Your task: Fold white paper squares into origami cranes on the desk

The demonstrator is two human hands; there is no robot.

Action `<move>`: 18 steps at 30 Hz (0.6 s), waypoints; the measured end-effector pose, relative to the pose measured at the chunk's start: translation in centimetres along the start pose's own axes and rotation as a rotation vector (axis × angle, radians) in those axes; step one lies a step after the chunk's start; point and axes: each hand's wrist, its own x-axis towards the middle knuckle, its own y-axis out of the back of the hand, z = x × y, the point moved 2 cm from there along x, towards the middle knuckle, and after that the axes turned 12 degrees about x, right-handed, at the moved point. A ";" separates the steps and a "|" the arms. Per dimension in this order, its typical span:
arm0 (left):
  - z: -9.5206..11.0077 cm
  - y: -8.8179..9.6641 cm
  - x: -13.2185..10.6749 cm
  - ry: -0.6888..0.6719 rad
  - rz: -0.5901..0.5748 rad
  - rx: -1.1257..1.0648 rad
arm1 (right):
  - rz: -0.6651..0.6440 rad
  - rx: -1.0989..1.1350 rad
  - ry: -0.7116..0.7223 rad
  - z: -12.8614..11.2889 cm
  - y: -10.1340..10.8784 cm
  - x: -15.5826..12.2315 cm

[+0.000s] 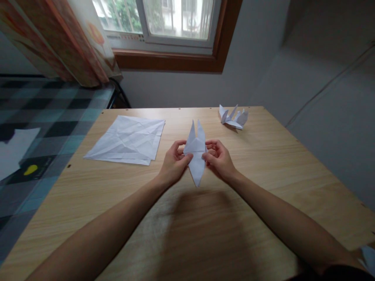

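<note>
Between my two hands is a folded white paper (197,168), an origami piece with two narrow points upward and one wide point toward me. My left hand (175,160) pinches its left edge, thumb on the front face. On the opposite edge, my right hand (219,159) pinches it the same way, fingers partly hidden behind the paper. Creased white paper sheets (129,138) lie flat to the left, stacked and slightly offset. Toward the far right stand folded paper cranes (233,119), close together; how many I cannot tell.
The wooden table (275,187) stretches under my arms, its far edge near the wall. A window (178,23) is beyond it. To the left, a checked cloth surface (73,103) carries white paper (14,150) and a dark item with a yellow mark (31,169). A curtain (67,43) hangs there.
</note>
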 end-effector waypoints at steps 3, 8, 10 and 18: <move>-0.1 0.0 0.0 -0.008 -0.034 0.041 | -0.065 0.014 -0.054 0.3 0.0 0.0; -0.1 0.1 0.1 -0.008 -0.023 0.055 | -0.085 0.015 -0.075 0.8 0.4 0.1; -0.1 0.2 0.2 -0.005 -0.018 0.030 | -0.069 0.011 -0.073 0.8 0.5 0.2; 0.0 0.2 -0.1 0.048 -0.062 -0.047 | -0.065 0.146 -0.113 0.4 -0.1 0.1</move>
